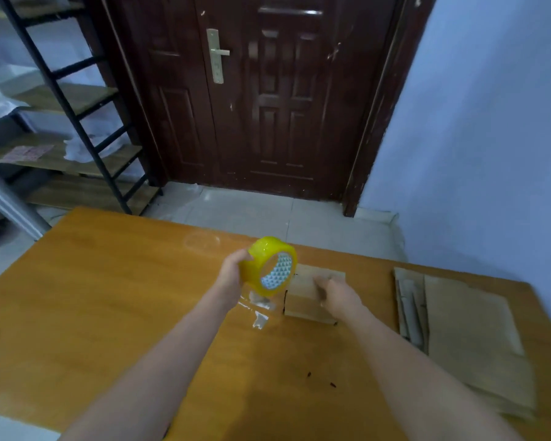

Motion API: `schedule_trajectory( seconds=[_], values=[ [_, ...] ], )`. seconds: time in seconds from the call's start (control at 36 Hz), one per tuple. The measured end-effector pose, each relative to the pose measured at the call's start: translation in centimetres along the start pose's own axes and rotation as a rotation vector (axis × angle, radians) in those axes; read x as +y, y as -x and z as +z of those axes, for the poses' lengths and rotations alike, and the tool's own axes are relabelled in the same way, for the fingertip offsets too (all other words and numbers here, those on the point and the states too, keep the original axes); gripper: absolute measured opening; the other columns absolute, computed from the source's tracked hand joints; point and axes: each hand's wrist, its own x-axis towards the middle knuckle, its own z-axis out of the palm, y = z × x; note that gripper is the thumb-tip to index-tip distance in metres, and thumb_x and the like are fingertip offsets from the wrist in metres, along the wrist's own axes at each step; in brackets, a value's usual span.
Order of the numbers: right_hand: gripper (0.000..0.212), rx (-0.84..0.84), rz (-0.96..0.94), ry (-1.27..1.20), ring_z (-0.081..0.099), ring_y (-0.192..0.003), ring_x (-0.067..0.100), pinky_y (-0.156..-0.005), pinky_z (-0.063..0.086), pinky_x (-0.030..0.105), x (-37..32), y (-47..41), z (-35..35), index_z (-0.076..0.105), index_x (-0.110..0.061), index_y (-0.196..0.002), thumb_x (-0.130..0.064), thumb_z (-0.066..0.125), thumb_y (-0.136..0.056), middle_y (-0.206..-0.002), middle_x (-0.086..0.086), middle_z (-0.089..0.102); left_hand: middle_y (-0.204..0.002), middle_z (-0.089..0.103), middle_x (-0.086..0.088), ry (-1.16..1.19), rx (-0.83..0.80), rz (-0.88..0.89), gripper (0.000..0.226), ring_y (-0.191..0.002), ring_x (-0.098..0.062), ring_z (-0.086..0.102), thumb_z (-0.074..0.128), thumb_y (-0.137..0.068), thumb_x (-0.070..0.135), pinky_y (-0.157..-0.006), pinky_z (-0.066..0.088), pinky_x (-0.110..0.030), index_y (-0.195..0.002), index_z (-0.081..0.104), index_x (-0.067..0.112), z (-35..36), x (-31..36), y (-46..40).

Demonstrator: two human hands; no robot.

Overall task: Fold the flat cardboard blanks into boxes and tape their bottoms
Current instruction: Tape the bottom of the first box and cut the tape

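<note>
Curled fingers of my left hand (233,275) grip the tape roll (269,265), a fat, glossy yellow ring with a white patterned core, held up off the table at about 11 o'clock from the box. From under the roll a clear, crinkled strip of tape (258,308) hangs down and catches the light, its loose end just above the wood at 9 o'clock from the box. My right hand (339,296) rests on top of the box (303,297); its fingers are blurred, so I cannot tell whether they lie flat or pinch the tape end there. The box is small, squared-off, of dull brown cardboard with matte faces, and stands on the table (109,297) near the middle, toward the far edge. The table is smooth, orange-toned wood with a soft sheen. At 3 o'clock from the box, well apart, lies a stack of flat blanks (468,338), rough brown sheets laid one on another, with narrower folded pieces beside them. At 12 o'clock, beyond the table, stands a dark panelled door (268,100) with a pale metal handle (218,55); at 10 o'clock is a black-framed shelf (77,122) with wooden boards.
</note>
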Motion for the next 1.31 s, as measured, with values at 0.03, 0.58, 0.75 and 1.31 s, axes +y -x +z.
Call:
schedule_trajectory(
  seconds=[0.03, 0.58, 0.75, 1.31],
  values=[
    [0.059, -0.007, -0.016, -0.006, 0.047, -0.123, 0.032, -0.099, 0.041, 0.036, 0.1, 0.1, -0.1, 0.032, -0.027, -0.146, -0.007, 0.044, -0.092, -0.14, 0.012, 0.04, -0.058, 0.056, 0.0, 0.055, -0.023, -0.038, 0.008, -0.053, -0.015, 0.05, 0.051, -0.073, 0.016, -0.052, 0.038, -0.025, -0.075, 0.056, 0.01, 1.1, 0.0, 0.0],
    [0.036, -0.123, 0.099, -1.108, 0.049, -0.086, 0.012, -0.075, 0.038, 0.026, 2.0, 1.4, -1.2, 0.057, -0.024, -0.097, -0.014, 0.05, -0.063, -0.092, -0.005, 0.055, -0.043, 0.045, -0.008, 0.578, -0.003, -0.33, 0.045, -0.033, -0.019, 0.041, 0.031, -0.082, 0.023, -0.073, 0.04, -0.037, -0.052, 0.059, 0.005, 9.3, -6.5, -3.9],
    [0.039, -0.076, 0.159, -1.284, 0.05, -0.1, 0.013, -0.083, 0.038, 0.022, 1.9, 0.4, -0.5, 0.057, -0.02, -0.113, -0.04, 0.066, -0.081, -0.11, -0.003, 0.055, -0.064, 0.065, -0.017, 0.545, -0.05, -0.359, 0.042, -0.066, -0.029, 0.059, 0.025, -0.089, 0.022, -0.072, 0.044, -0.037, -0.067, 0.054, 0.003, 9.2, -7.2, -4.3],
    [0.024, 0.194, 0.351, -1.512, 0.057, -0.104, 0.027, -0.092, 0.05, 0.039, 2.3, 0.5, -2.3, 0.044, -0.017, -0.115, -0.03, 0.051, -0.096, -0.109, 0.006, 0.055, -0.086, 0.065, -0.013, -0.147, -0.031, -0.181, 0.016, -0.075, -0.02, 0.064, 0.056, -0.095, 0.016, -0.071, 0.055, -0.031, -0.083, 0.052, 0.006, 9.4, -6.1, -3.7]
  ],
)
